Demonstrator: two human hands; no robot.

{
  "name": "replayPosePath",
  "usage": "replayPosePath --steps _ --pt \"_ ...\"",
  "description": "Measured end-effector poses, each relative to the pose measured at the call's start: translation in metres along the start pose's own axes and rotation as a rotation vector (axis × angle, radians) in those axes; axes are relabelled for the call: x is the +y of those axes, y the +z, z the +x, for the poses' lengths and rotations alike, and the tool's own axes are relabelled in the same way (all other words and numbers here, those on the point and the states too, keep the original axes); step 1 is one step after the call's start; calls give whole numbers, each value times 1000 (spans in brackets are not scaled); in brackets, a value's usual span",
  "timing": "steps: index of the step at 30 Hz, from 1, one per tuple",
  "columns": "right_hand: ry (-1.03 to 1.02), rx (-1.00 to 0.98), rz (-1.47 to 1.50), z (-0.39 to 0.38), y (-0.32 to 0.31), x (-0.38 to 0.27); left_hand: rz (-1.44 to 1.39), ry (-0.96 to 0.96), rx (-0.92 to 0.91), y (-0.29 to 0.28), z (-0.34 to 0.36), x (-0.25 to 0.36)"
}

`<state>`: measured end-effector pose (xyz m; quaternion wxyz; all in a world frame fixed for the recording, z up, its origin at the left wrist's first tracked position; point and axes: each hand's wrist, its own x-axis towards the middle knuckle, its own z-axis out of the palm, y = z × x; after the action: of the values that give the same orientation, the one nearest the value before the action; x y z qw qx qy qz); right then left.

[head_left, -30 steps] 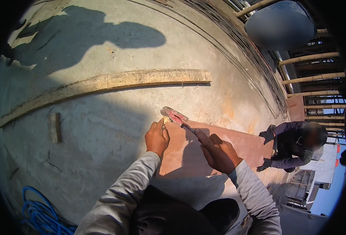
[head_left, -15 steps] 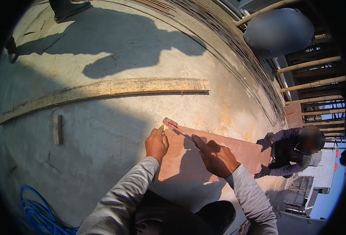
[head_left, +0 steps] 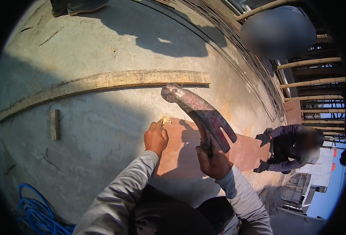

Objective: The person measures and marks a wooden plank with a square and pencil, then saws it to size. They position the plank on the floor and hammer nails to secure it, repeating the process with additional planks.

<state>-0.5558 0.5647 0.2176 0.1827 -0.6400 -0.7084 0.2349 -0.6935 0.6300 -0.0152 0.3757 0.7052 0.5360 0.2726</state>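
**Hammer raised over a held nail at the board's corner**

Raised since the earlier frames, when its head was lying low near the board's corner, the claw hammer (head_left: pixel 198 111) is now standing high above the reddish plywood board (head_left: pixel 188 150). The right hand (head_left: pixel 214 158) is wrapping closed around the handle, the head pointing up and away towards the long timber plank (head_left: pixel 114 80). The left hand (head_left: pixel 155 137) is pinching its fingertips together at the board's far left corner, apparently steadying a small nail (head_left: pixel 162 126) there; the nail itself is too small to make out clearly. The board is lying flat on the concrete floor (head_left: pixel 102 43). Judging by the upright nail, driving is only beginning, and no other fixings are showing along the board. A short wood block (head_left: pixel 54 124), a blue hose (head_left: pixel 36 211) and a crouching co-worker (head_left: pixel 290 147) are lying well apart.
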Motion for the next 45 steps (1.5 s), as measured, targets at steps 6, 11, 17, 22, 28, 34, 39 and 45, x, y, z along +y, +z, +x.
replayPosePath --steps 6,11,17,22,28,34,39,45 --pt "204 -231 -439 1 4 7 -100 38 72 0 -3 1" --pt "175 33 -144 -6 8 3 -37 -19 -12 -1 0 2" --pt "370 -102 -296 -21 24 16 -70 -14 27 1 1 0" --pt "131 57 70 -27 36 28 -40 -25 8 -1 3 2" --pt "557 32 -173 -33 43 27 -44 -32 1 -2 4 4" --pt "550 65 -26 -47 63 29 -70 32 71 -2 -3 3" --pt "491 242 121 -67 71 41 13 -2 18 -4 1 6" --pt "793 274 264 -83 94 34 -250 141 -168 -44 -22 29"
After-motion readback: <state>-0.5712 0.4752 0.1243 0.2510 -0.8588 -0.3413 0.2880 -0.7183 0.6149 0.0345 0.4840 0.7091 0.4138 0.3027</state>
